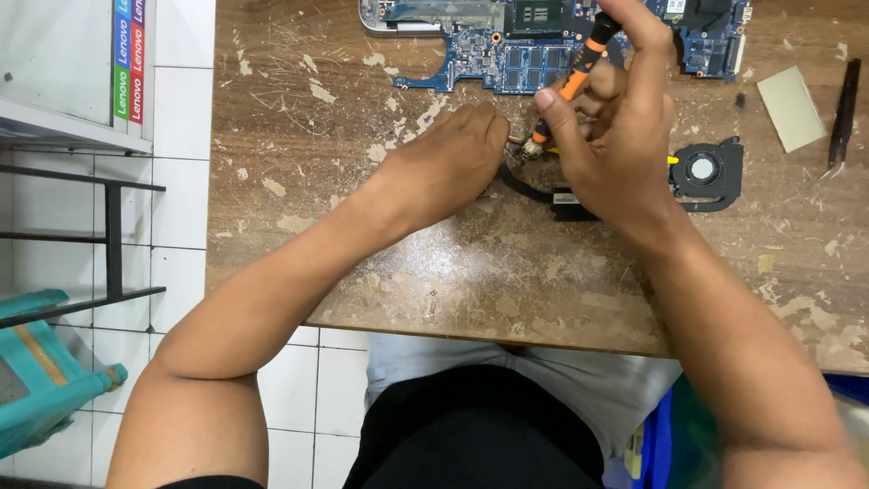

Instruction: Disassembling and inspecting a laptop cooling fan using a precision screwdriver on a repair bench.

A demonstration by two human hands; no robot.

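While the left hand [448, 158] presses its closed fingers on a black cooling part [557, 195] on the worn counter [507, 272], the right hand [615, 136] clamps its fingers around an orange-and-black screwdriver [579, 68], tip down beside it. Right of them lies a black fan [706, 169]; beyond, a blue circuit board [534, 50].

This looks like an electronics repair workshop. A bare blue circuit board [552, 45] lies on a scratched, worn wooden workbench [299, 181] beside a loose black cooling fan [706, 169] and tweezers [844, 113], with a metal shelf [109, 235] standing over the white tiled floor [181, 127].
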